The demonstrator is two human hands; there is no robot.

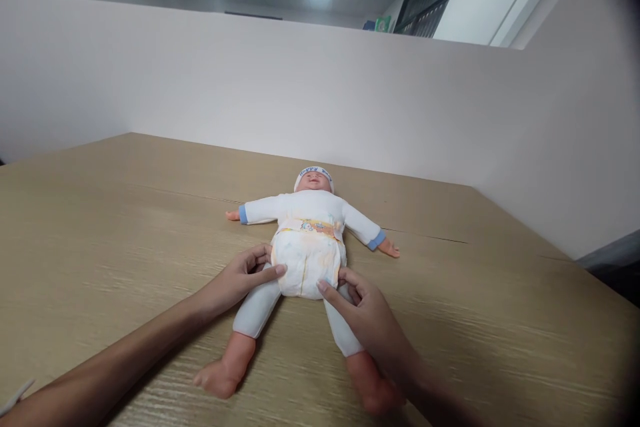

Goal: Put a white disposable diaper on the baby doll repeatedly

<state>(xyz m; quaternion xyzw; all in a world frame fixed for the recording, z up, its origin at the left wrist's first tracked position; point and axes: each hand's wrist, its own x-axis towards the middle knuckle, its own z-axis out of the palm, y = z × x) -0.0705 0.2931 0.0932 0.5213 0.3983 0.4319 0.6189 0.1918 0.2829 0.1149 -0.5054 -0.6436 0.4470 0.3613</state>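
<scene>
A baby doll (261,209) in a white outfit with blue cuffs lies on its back, arms and legs spread, its feet towards me. Around its hips is a white diaper (305,260) with a coloured printed band across the waist. My left hand (253,270) pinches the diaper's left edge at the leg, thumb on top and fingers curled behind. On the other side, my right hand (353,293) grips the lower right edge between thumb and bent fingers. Both hands' fingertips are partly hidden by the diaper and the doll's legs.
The doll rests on a wide wooden table (150,227) with thin seams across it. A white partition wall (210,73) rises behind the far edge. At the right stands a pale wall (565,147), with something dark low beside the table.
</scene>
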